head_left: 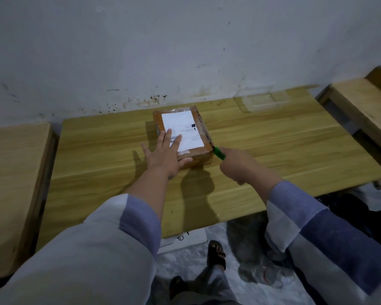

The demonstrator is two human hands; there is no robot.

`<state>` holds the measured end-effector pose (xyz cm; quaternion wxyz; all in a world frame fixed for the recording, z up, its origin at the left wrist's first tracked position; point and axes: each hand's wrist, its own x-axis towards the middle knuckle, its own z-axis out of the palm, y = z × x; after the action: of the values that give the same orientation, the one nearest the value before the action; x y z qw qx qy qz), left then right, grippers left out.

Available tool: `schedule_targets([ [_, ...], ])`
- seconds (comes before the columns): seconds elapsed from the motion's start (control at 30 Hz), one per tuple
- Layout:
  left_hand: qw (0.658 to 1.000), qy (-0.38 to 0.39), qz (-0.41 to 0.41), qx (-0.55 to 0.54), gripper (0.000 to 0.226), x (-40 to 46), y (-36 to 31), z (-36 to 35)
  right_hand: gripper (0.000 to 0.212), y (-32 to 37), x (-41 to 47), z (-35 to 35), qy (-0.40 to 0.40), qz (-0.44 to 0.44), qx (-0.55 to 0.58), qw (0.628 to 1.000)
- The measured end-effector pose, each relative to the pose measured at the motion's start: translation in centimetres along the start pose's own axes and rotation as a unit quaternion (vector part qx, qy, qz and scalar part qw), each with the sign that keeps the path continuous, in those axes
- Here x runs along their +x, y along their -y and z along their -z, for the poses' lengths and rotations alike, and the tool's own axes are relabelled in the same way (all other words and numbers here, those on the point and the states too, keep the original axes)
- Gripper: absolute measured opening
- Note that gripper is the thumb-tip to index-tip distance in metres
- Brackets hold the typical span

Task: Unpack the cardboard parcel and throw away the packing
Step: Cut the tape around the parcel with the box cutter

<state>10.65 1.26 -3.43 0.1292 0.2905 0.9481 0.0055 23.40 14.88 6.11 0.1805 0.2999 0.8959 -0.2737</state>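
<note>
Parcel [183, 134]: brown cardboard, tape-wrapped, white label on top

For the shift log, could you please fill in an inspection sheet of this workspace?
Surface: wooden table, against a stained wall.
Job's things: taped cardboard parcel with white label, unopened; green-handled cutter at its near right corner.
Clutter: clear plastic tray at table's back right.
Grips: left hand flat on parcel; right hand grips cutter.
Cables: nothing seen.
Surroundings: wooden benches either side; plastic bottle on floor.
</note>
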Motion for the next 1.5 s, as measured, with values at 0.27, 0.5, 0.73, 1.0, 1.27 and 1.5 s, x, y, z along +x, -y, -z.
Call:
schedule_targets([
  [0.27,0.998,-0.007,-0.032,-0.044,0.087,0.0,0.7,0.0,0.057,-2.8,-0.5,-1.0,-0.022,-0.010,0.116,0.993],
  [0.5,0.985,-0.047,-0.115,-0.120,0.096,-0.4,2.3,-0.4,0.043,-4.9,-0.8,0.8,-0.057,-0.001,0.216,0.975],
  [0.73,0.987,-0.060,-0.141,-0.050,0.086,-0.3,3.9,0.2,0.033,-4.2,0.6,-1.3,-0.083,0.099,0.156,0.979],
  [1.0,0.993,-0.033,-0.110,0.002,0.084,0.5,3.2,0.6,0.033,-4.3,3.9,-1.7,-0.137,0.109,0.175,0.969],
  [1.27,0.995,-0.013,-0.093,-0.014,0.083,1.0,2.5,0.6,0.035,-3.7,5.7,-1.6,-0.109,0.115,0.167,0.973],
  [1.5,0.995,-0.021,-0.091,-0.034,0.082,1.1,2.4,0.3,0.035,-3.8,6.4,-1.3,-0.102,0.110,0.174,0.973],
])
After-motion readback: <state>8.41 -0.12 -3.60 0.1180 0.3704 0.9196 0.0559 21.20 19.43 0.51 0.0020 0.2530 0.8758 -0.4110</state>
